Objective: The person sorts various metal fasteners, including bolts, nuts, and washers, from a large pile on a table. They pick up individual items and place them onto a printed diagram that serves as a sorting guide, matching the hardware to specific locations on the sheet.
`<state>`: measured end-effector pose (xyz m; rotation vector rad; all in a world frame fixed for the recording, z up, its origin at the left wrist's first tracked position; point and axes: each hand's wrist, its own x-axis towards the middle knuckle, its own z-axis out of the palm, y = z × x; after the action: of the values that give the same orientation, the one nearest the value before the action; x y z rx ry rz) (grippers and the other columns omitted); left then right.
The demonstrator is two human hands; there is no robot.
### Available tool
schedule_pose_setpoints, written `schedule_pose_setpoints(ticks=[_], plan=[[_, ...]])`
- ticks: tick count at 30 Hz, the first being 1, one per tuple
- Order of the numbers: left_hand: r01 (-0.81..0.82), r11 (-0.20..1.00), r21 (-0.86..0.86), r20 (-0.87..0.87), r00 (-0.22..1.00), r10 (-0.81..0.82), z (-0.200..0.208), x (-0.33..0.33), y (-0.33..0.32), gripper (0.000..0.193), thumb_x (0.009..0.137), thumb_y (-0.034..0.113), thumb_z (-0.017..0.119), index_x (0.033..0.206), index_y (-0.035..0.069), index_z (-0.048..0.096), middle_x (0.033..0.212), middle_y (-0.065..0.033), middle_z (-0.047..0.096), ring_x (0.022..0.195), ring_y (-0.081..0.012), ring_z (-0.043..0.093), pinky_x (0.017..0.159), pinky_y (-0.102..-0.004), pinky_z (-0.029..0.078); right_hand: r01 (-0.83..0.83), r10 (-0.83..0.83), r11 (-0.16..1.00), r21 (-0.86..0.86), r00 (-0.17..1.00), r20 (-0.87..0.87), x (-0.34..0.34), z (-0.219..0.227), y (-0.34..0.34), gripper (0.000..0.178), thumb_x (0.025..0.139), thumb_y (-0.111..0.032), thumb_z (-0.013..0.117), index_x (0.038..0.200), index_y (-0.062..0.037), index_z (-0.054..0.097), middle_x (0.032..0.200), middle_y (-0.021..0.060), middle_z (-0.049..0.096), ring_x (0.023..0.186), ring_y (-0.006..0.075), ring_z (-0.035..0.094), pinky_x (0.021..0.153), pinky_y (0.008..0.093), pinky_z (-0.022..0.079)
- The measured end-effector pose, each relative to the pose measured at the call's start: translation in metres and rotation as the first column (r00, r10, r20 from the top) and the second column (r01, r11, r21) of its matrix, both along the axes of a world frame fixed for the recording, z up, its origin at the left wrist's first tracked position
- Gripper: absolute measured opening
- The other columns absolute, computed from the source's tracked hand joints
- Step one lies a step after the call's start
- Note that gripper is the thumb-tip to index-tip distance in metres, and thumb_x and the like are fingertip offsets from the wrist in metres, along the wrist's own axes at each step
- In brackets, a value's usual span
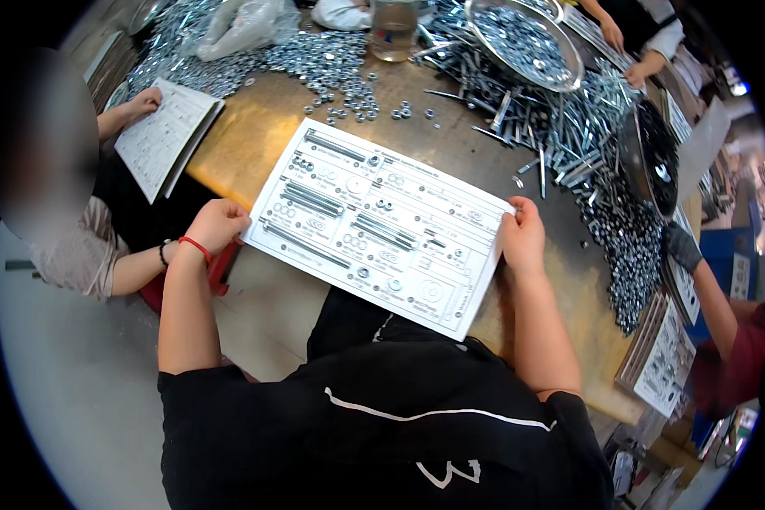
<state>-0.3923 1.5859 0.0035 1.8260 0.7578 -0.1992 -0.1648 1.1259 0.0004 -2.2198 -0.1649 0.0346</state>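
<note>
A large white hardware card [446, 225] is held out flat in front of me, tilted with its right side lower. Rows of bolts, nuts and washers show on its face among printed outlines; I cannot tell which are real parts. At the card's lower left corner, my left hand [217, 228], with a red string on the wrist, pinches the edge. My right hand [523, 236] grips the upper right corner between thumb and fingers. Beyond the card, loose nuts [340, 102] lie scattered on the worn wooden table [255, 132].
Piles of bolts [518, 119], a metal bowl [531, 42], a dark bowl [650, 157], dark nuts [625, 255], a clear jar [393, 32] and a plastic bag [246, 25] cover the table's far and right parts. Co-workers sit around; one at left holds cards [166, 132]. Stacked cards [659, 357] stand right.
</note>
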Motion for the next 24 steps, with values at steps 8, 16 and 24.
schedule_pose_setpoints(ticks=[8, 16, 24], plan=[[0.506, 0.862, -0.029, -0.006, 0.862, -0.506, 0.013, 0.052, -0.114, 0.013, 0.081, 0.009, 0.070, 0.077, -0.002, 0.064, 0.067, -0.0074, 0.064, 0.060, -0.0146, 0.064, 0.055, -0.0284, 0.051, 0.238, -0.226, 0.962, -0.137, 0.969, 0.099, -0.009, 0.019, -0.137, 0.028, 0.091, -0.004, 0.054, 0.119, -0.0038, 0.059, 0.093, 0.0153, 0.070, 0.082, 0.0240, 0.066, 0.075, 0.0350, 0.052], [0.802, 0.576, 0.154, -0.165, 0.596, -0.786, 0.031, 0.089, -0.214, 0.017, 0.080, 0.018, 0.073, 0.080, 0.003, 0.068, 0.072, -0.0112, 0.069, 0.064, -0.0210, 0.066, 0.060, -0.0334, 0.051, 0.411, -0.358, 0.875, -0.254, 0.905, 0.230, -0.021, 0.009, -0.241, 0.030, 0.090, -0.004, 0.054, 0.119, -0.0049, 0.061, 0.107, 0.0182, 0.068, 0.097, 0.0321, 0.065, 0.086, 0.0385, 0.051], [0.621, 0.541, 0.568, -0.088, 0.699, -0.710, 0.064, 0.174, -0.239, 0.027, 0.086, 0.029, 0.063, 0.091, 0.004, 0.072, 0.090, -0.0178, 0.070, 0.088, -0.0328, 0.067, 0.079, -0.0423, 0.052, 0.512, -0.411, 0.840, -0.182, 0.818, 0.403, -0.049, -0.002, -0.286, 0.027, 0.089, -0.005, 0.058, 0.115, -0.0023, 0.063, 0.100, 0.0126, 0.061, 0.085, 0.0264, 0.060, 0.076, 0.0366, 0.049]])
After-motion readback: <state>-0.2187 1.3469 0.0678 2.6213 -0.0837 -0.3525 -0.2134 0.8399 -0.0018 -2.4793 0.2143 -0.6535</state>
